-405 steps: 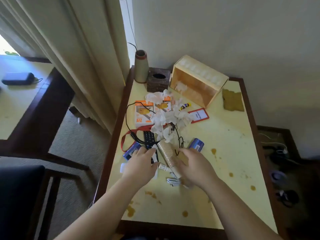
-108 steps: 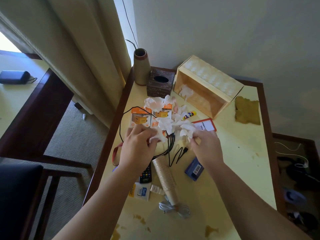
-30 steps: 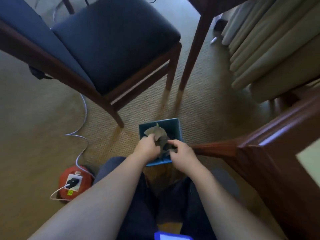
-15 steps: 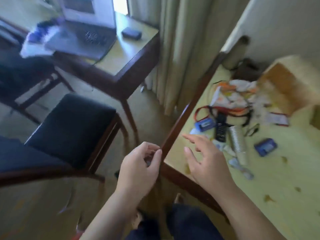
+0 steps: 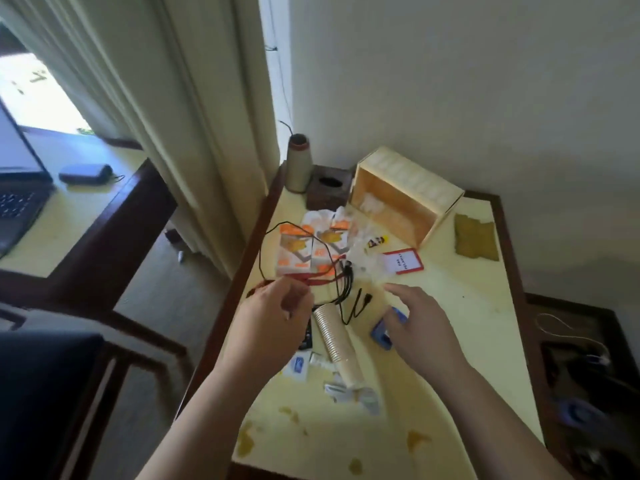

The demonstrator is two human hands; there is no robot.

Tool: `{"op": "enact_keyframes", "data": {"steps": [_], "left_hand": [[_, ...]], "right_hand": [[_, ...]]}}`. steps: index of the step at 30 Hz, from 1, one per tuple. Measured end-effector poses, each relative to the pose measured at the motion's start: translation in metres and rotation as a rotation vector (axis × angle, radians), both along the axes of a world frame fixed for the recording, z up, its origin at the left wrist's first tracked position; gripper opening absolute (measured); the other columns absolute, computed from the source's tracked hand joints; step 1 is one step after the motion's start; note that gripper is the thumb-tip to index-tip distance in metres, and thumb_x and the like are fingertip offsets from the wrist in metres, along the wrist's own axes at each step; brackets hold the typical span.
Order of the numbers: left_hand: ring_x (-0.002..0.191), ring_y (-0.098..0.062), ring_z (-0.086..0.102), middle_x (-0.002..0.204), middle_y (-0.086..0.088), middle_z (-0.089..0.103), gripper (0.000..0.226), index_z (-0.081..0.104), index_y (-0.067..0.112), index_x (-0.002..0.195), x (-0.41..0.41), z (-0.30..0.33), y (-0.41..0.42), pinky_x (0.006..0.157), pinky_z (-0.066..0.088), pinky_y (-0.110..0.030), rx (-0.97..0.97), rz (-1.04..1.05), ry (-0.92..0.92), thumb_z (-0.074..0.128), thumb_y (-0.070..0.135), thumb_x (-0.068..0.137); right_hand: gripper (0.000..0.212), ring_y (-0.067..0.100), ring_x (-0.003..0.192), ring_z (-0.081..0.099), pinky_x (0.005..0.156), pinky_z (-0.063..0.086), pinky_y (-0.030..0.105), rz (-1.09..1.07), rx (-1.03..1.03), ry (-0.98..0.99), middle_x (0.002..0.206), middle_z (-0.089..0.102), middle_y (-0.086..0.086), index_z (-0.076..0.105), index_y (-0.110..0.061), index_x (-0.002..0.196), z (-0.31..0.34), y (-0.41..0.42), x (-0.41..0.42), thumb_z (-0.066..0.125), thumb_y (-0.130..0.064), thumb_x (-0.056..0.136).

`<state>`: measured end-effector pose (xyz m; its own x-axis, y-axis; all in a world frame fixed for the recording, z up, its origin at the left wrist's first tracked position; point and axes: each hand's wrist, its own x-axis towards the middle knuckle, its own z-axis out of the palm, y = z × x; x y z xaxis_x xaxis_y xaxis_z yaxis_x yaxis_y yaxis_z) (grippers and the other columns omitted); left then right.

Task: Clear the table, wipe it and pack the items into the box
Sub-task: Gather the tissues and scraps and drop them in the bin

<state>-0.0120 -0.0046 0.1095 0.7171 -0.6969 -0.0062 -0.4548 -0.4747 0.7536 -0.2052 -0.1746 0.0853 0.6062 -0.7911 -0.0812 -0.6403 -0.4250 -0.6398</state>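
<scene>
Head view: both hands, left (image 5: 273, 323) loosely curled, right (image 5: 420, 327) spread, were found empty; the cup stack (image 5: 337, 344), lengthwise up-frame on the table (image 5: 467, 341), lay between, equally near.

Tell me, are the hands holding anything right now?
No, nothing. The left hand hangs loosely curled above the red strap. The right hand reaches out with straight fingers over the blue box.
</scene>
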Motion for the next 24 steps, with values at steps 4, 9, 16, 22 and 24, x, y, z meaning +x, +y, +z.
{"op": "enact_keyframes", "data": {"steps": [4,9,16,22,24], "left_hand": [[0.084,0.003,0.065,0.086,0.027,0.068,0.005,0.070,0.040,0.097,0.000,-0.006,-0.027,0.069,0.060,-0.029,0.045,-0.036,-0.010,0.068,0.045,0.096],[0.081,-0.002,0.066,0.082,0.020,0.069,0.006,0.069,0.040,0.096,0.014,-0.012,-0.040,0.068,0.060,-0.033,0.082,-0.025,-0.003,0.066,0.045,0.096],[0.086,0.000,0.064,0.085,0.020,0.068,0.007,0.069,0.038,0.099,0.055,-0.021,-0.072,0.065,0.056,-0.024,0.117,-0.081,-0.034,0.065,0.044,0.097],[0.110,-0.004,0.051,0.113,0.017,0.067,0.025,0.065,0.036,0.124,0.099,-0.051,-0.149,0.085,0.041,-0.023,0.195,-0.174,-0.167,0.061,0.041,0.100],[0.125,-0.024,0.050,0.130,0.004,0.064,0.037,0.058,0.035,0.138,0.113,-0.062,-0.178,0.100,0.043,-0.035,0.285,-0.217,-0.233,0.059,0.040,0.102]], "right_hand": [[0.048,0.023,0.117,0.059,0.099,0.049,0.035,0.102,0.060,0.181,0.134,0.061,0.002,0.056,-0.036,0.147,-0.028,-0.048,0.026,0.056,-0.022,0.101],[0.064,0.026,0.102,0.062,0.088,0.058,0.039,0.196,0.042,0.309,0.125,0.055,0.007,0.042,-0.040,0.157,-0.066,-0.091,0.076,0.062,-0.021,0.100],[0.051,0.027,0.124,0.046,0.092,0.050,0.037,0.176,-0.147,0.492,0.141,0.049,0.004,0.055,-0.039,0.144,-0.113,-0.117,0.108,0.067,-0.041,0.095],[0.028,0.023,0.114,0.049,0.089,0.049,0.035,0.168,-0.164,0.425,0.128,0.060,0.001,0.075,-0.022,0.123,-0.125,-0.118,0.093,0.064,-0.022,0.097],[0.027,0.022,0.109,0.051,0.087,0.049,0.035,0.128,-0.174,0.340,0.114,0.064,-0.001,0.076,-0.019,0.123,-0.117,-0.117,0.090,0.063,-0.021,0.099]]}}
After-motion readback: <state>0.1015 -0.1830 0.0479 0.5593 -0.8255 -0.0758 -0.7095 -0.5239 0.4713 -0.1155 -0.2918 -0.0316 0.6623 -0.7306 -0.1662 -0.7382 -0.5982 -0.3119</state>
